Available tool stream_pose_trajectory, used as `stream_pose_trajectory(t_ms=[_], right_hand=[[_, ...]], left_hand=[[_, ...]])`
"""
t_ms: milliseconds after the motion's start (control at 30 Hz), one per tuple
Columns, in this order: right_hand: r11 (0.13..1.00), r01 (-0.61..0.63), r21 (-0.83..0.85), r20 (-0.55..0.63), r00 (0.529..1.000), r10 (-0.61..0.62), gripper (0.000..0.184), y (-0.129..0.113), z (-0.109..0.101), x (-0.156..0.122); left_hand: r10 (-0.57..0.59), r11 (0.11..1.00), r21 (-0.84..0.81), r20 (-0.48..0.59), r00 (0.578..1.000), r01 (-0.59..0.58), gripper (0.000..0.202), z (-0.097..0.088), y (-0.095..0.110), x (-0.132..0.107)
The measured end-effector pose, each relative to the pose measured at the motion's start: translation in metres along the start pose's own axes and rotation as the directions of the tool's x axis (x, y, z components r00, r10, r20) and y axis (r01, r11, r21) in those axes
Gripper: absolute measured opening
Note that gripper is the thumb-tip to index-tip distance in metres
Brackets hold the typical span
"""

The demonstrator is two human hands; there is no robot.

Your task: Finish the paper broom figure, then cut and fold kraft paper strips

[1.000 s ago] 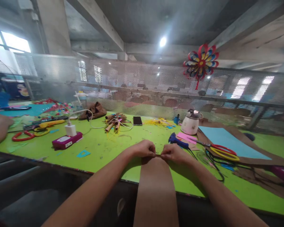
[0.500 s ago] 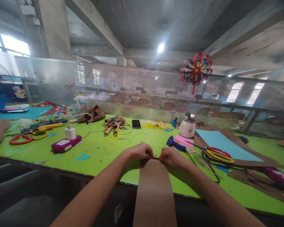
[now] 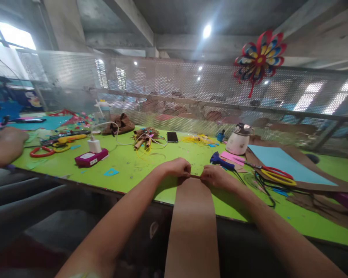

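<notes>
A long strip of brown paper (image 3: 193, 220) runs from the green table (image 3: 127, 166) over its front edge towards me. My left hand (image 3: 175, 168) pinches the strip's far end at its left corner, fingers closed. My right hand (image 3: 216, 176) pinches the same end at its right corner, fingers closed too. The two hands sit a few centimetres apart, with the thin folded or rolled edge of the paper stretched between them.
Right of my hands lie a blue glue gun (image 3: 220, 161), red-and-yellow scissors (image 3: 274, 175), a blue sheet (image 3: 284, 165) and a white kettle (image 3: 239, 140). To the left: a magenta power strip (image 3: 90, 158), a phone (image 3: 172, 137), paper rolls (image 3: 143, 139). Another person's hand (image 3: 4, 143) rests far left. A paper pinwheel (image 3: 259, 52) hangs on the mesh fence.
The view has shifted slightly left and down. My hands stay pinched on the end of the brown strip with little visible movement. The other person's hand at the left shows more.
</notes>
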State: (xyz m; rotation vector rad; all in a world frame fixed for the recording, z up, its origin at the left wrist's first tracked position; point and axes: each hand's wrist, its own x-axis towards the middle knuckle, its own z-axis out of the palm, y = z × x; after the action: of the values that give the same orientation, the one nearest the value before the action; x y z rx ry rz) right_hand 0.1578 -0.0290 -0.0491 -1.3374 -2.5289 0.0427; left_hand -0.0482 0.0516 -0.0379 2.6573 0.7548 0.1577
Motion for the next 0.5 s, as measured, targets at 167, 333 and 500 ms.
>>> stream_pose_trajectory(t_ms=[167,333,500], right_hand=[[0.993,0.008,-0.122,0.022,1.0,-0.006,0.021,-0.007,0.0,-0.001],[0.961,-0.003,-0.275,-0.005,1.0,0.001,0.018,-0.02,0.002,-0.004],[0.931,0.015,-0.365,-0.027,0.999,-0.026,0.013,-0.025,0.006,-0.009]], left_hand=[[-0.011,0.995,0.097,0.012,1.0,0.01,0.012,-0.005,0.005,-0.004],[0.0,0.978,0.209,-0.002,1.0,0.001,0.013,-0.009,0.015,-0.01],[0.019,0.94,0.34,-0.015,1.0,-0.013,0.012,-0.01,0.028,-0.017]])
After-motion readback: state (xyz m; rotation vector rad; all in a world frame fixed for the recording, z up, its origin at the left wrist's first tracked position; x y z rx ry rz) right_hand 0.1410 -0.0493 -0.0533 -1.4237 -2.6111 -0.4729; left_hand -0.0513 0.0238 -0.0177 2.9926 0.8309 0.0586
